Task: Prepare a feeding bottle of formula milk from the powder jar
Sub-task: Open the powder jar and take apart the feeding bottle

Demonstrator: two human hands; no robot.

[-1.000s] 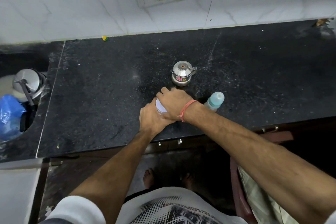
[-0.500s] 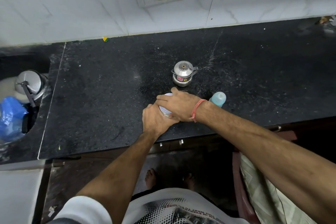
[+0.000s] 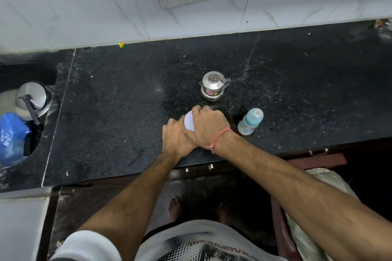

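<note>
Head view looks straight down on a black stone worktop (image 3: 118, 99), and both hands meet over the powder jar (image 3: 188, 124) near its front edge. Only a pale crescent of the jar's lid shows between them; the body is hidden, so its height and label cannot be read. It seems to stand upright, its long axis pointing up toward the camera.

Left hand (image 3: 177, 137) wraps the jar from the near-left side, fingers curled round the wall and out of sight below. Right hand (image 3: 209, 125), with a red thread at the wrist, lies over the top from the right, fingers closed down around the lid's rim. Neither hand is spread wide; both are clamped on the same object, one steadying, one capping. I judge this to be the lid being twisted off, with the right hand doing the turning, though no gap under the lid can be seen.

Just to the right, apart from the hands, stands the feeding bottle (image 3: 250, 122), upright, its blue cap on. It sits nearer the right hand. Beyond the jar, toward the wall, stands a small steel pot (image 3: 212, 89) with lid and spout, apart from both.
</note>
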